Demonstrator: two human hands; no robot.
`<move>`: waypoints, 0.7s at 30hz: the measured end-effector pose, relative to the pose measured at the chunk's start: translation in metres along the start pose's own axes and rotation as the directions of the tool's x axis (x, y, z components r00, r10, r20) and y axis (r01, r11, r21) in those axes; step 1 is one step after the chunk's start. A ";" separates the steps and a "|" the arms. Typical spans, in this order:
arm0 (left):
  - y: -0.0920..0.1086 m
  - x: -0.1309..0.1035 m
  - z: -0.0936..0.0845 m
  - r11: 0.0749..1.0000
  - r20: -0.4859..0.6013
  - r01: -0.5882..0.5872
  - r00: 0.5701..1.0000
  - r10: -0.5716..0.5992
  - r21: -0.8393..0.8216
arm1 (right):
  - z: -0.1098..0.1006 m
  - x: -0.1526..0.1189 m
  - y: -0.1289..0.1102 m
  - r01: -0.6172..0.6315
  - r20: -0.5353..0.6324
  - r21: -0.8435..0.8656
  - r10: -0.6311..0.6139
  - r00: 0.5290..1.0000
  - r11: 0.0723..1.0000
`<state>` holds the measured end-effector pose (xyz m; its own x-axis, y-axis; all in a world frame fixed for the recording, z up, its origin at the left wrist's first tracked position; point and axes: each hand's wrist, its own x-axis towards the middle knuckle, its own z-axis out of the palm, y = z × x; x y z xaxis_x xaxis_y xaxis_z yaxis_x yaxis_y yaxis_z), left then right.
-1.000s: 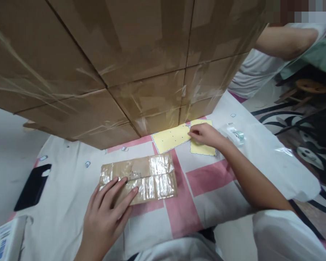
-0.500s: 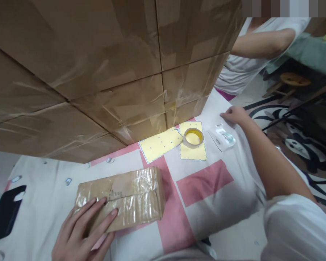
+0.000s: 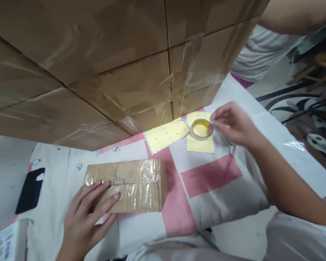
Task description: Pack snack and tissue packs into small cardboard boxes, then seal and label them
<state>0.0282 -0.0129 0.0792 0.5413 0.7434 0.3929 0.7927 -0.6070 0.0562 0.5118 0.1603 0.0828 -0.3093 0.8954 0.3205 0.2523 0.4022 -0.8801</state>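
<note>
White box: seen in part at the lower left corner point(image 3: 12, 241); printed lettering is borne on its side.
Slab: a flat black slab point(image 3: 30, 190) is laid on the pale cloth point(image 3: 58, 206), well apart from both hands.
Left hand: the fingers of the left hand point(image 3: 83, 217) are spread over the near left part of the parcel, uncurled; the parcel is touched from above. Steadiness is best given by a flat, even press, with the seam not dented.
Stack: large taped cartons point(image 3: 108, 79) are piled along the far side of the cloth.
Parcel: a small carton point(image 3: 136, 185), wrapped in shiny tape, is rested flat in front of the stack; its right end is left uncovered by the hand.
Left card: a yellow dotted card point(image 3: 167, 134) is placed at a slant near the foot of the stack.
Roll: a ring of tape point(image 3: 198, 137) is seen over the right card, just beside the right fingertips.
Right card: a second yellow card point(image 3: 201, 148) is partly covered by the roll. Dragging of the cards is best avoided by contact being kept to the roll's rim.
Right hand: the fingers of the right hand point(image 3: 237, 125) are curled, thumb near fingertips, at the roll's right edge; by blur, whether anything is pinched cannot be told. Control is best had with the rim held between thumb and fingertips.
Co-worker: a white shirt point(image 3: 266, 54) is seen beyond the stack.
</note>
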 end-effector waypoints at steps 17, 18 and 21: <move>0.001 0.001 0.001 1.000 -0.013 0.028 1.000 -0.028 -0.012 | 0.140 -0.051 -0.019 0.178 0.525 0.019 -0.162 0.835 0.984; 0.001 0.001 0.001 1.000 -0.015 0.024 1.000 -0.024 -0.010 | 0.142 -0.053 -0.019 0.201 0.529 -0.007 -0.167 0.832 0.980; 0.002 0.001 0.002 1.000 -0.023 0.005 1.000 -0.005 0.003 | 0.147 -0.057 -0.020 0.243 0.529 -0.060 -0.176 0.830 0.968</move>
<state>0.0304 -0.0131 0.0779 0.5311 0.7394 0.4138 0.7961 -0.6026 0.0550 0.3893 0.0734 0.0304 -0.7860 0.5716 0.2353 0.2239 0.6181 -0.7535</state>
